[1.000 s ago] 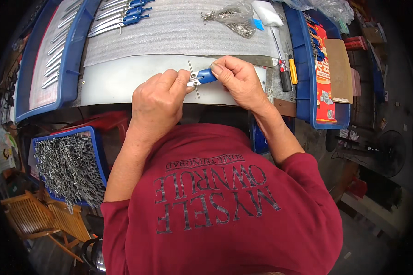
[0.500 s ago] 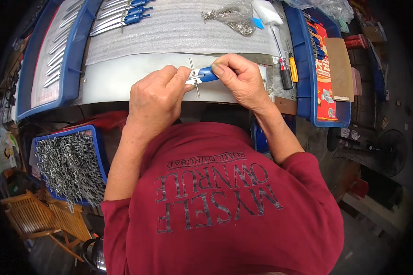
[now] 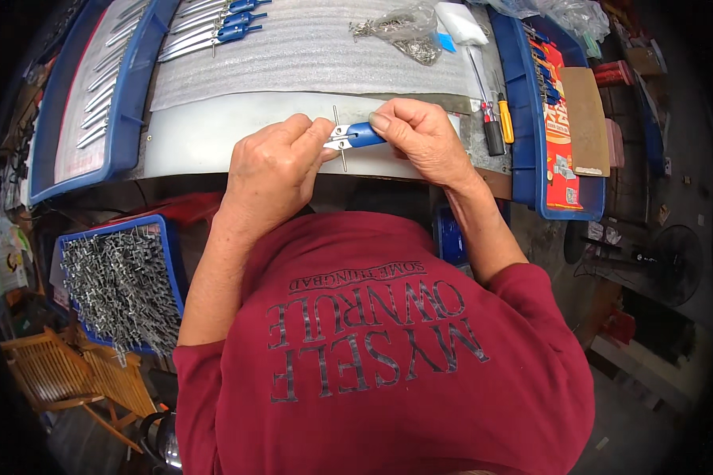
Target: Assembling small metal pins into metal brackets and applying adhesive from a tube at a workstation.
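Note:
Above the front edge of the worktable I hold a slim silver tool with a blue head and a thin cross rod (image 3: 364,134); it resembles a drawing compass. My left hand (image 3: 276,158) is closed round its silver end, which the fingers mostly hide. Thumb and forefinger of my right hand (image 3: 421,138) pinch the end of the blue head. The rod sticks out on both sides between my hands. Similar blue-headed silver tools (image 3: 234,33) lie in a row at the far left of the table.
At left stands a blue tray (image 3: 127,146) of silver pieces; below it a blue bin holds many small metal parts (image 3: 119,277). Two screwdrivers (image 3: 493,131) lie at right beside another blue tray (image 3: 531,182). A clear bag of small metal pieces (image 3: 416,43) sits farther back.
Both hands and the blue-headed tool have shifted slightly to the right and a little nearer to me. The grip of both hands stays the same.

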A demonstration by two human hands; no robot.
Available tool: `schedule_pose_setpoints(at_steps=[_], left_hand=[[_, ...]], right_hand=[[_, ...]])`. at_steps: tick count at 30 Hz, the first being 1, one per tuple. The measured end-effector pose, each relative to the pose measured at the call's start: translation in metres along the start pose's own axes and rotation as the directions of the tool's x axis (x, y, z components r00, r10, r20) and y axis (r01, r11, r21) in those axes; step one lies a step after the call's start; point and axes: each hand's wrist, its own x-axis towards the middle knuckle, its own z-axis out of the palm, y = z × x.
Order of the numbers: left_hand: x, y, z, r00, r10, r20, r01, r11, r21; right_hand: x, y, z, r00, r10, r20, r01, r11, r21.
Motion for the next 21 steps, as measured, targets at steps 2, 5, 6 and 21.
schedule_pose_setpoints(at_steps=[2, 5, 6, 21], left_hand=[[-0.001, -0.002, -0.001, 1.0, -0.004, 0.013, 0.004, 1.0, -0.022], [0.001, -0.002, -0.003, 1.0, -0.002, 0.012, 0.002, 0.999, -0.044], [0.001, -0.002, -0.004, 1.0, 0.005, -0.002, -0.005, 0.999, -0.046], [-0.002, -0.001, 0.004, 0.999, -0.035, -0.018, 0.036, 0.999, 0.03]], right_hand=[[0.001, 0.002, -0.001, 1.0, -0.027, 0.011, 0.028, 0.999, -0.04], [0.0, 0.004, 0.001, 0.996, -0.088, -0.007, 0.087, 0.991, -0.097], [-0.001, 0.004, 0.003, 0.992, -0.121, -0.037, 0.116, 0.987, -0.115], [0.003, 0.019, 0.0, 0.997, 0.078, -0.012, -0.073, 0.972, 0.224]])
